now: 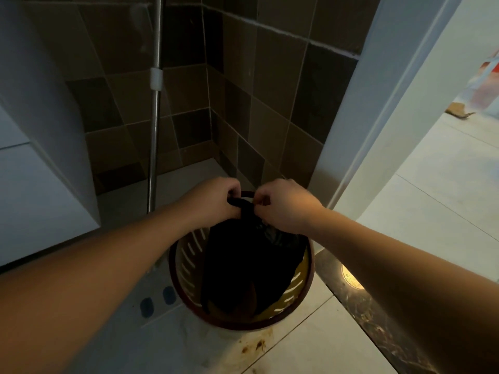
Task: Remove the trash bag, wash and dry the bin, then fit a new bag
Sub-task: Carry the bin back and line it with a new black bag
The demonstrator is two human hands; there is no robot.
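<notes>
Hands meet over the far rim of the bin, both reaching forward from bare forearms. The left hand has its fingers curled tight round a gathered, rope-like bunch of the black trash bag; the twisted end shows dark just below its knuckles. The right hand sits just beside it, the two hands nearly touching, and its fingers are likewise curled and pinch the bag's neck from the other side. Below the fingers the bag hangs down as a dark, slack mass that fills the middle of the bin and still lies inside it. A crinkled, shinier patch of the plastic shows right under the right hand's fingers.

The bin is round, with a dark reddish rim and pale slotted walls, yellowish on the side under the right forearm. It stands on the pale tiled floor, where a brown stain spreads on the near side of the bin, well below the fingers. To the left of the left hand's fingers and beyond them, a metal pole with a white clip rises against the brown tiled wall. Further left stands a white cabinet. Right of the right hand's fingers is a white door frame, with a brighter floor past it.
</notes>
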